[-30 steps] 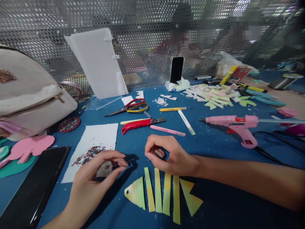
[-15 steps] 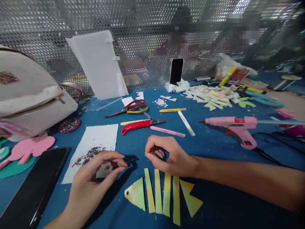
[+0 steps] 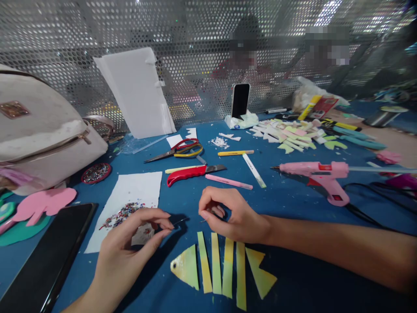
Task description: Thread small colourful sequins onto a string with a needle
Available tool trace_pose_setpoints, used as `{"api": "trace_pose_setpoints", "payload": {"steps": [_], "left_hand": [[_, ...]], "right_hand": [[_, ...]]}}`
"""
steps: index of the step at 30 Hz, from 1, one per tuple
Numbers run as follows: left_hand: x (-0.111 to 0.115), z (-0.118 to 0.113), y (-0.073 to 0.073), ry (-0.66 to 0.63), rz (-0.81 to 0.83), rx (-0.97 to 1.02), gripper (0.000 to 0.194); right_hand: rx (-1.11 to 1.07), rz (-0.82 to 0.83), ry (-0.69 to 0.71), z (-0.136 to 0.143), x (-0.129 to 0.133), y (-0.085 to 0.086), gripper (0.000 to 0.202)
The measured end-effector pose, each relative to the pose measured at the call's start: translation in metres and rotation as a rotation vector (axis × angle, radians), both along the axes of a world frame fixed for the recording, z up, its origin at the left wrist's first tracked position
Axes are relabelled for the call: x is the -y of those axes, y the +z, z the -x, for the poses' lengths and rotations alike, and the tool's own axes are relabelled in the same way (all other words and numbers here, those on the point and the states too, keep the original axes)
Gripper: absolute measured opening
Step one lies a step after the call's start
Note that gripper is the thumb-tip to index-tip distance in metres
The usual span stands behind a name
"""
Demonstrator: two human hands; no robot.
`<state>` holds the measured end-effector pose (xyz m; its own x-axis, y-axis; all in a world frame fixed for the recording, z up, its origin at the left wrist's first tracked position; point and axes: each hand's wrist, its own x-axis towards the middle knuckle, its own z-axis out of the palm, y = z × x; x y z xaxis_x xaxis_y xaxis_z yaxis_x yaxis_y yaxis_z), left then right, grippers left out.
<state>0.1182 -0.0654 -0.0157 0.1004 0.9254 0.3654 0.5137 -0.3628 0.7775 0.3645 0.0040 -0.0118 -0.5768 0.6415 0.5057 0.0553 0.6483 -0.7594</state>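
Between the thumb and fingers of my left hand [image 3: 138, 237] is a thin, shiny strand [image 3: 181, 221], a needle or a wire; I cannot tell which. My right hand [image 3: 230, 215] is closed in a pinch facing it, and a tiny thin tip shows below its fingertips. Under my hands lies a fish cut in pieces: a yellow-green head [image 3: 186, 266] with a black eye, several strips [image 3: 216, 263] and a tail [image 3: 261, 271]. Small coloured beads [image 3: 125, 213] are heaped on white paper [image 3: 140, 184] behind my left hand.
A pink glue gun [image 3: 312, 169] with its cord lies at right. Beyond my hands are a red-handled knife [image 3: 187, 174], scissors [image 3: 180, 150] and markers [image 3: 228, 181]. At left are a dark phone [image 3: 48, 261] and a white backpack [image 3: 42, 130]. Foam scraps [image 3: 293, 134] lie farther back.
Both hands keep nearly the same pose over the table. The view has tilted slightly, so things appear a little lower. The thin strand at my left fingertips looks slightly more curved.
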Motion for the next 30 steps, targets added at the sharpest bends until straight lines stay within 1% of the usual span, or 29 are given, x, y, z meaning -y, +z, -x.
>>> {"api": "trace_pose_setpoints", "payload": {"steps": [7,11,15,18,24,30], "left_hand": [[-0.002,-0.002,0.005,-0.074,-0.094,-0.129,0.016],[-0.004,-0.003,0.006,-0.119,-0.112,-0.211,0.015],[-0.005,-0.005,0.008,-0.165,-0.135,-0.243,0.015],[-0.005,-0.005,0.009,-0.178,-0.147,-0.252,0.015],[-0.006,0.0,0.011,-0.15,-0.132,-0.232,0.014],[-0.009,0.002,0.009,-0.179,-0.119,-0.15,0.02]], "right_hand": [[0.005,-0.011,0.004,0.001,-0.001,0.002,0.011],[0.013,-0.057,0.035,0.002,-0.001,0.001,0.011],[0.063,-0.117,0.067,0.002,0.0,0.0,0.012],[0.099,-0.126,0.063,0.002,0.0,0.001,0.011],[0.121,-0.102,0.053,0.001,0.0,0.001,0.01],[0.134,-0.103,0.054,0.001,-0.001,0.0,0.009]]}}
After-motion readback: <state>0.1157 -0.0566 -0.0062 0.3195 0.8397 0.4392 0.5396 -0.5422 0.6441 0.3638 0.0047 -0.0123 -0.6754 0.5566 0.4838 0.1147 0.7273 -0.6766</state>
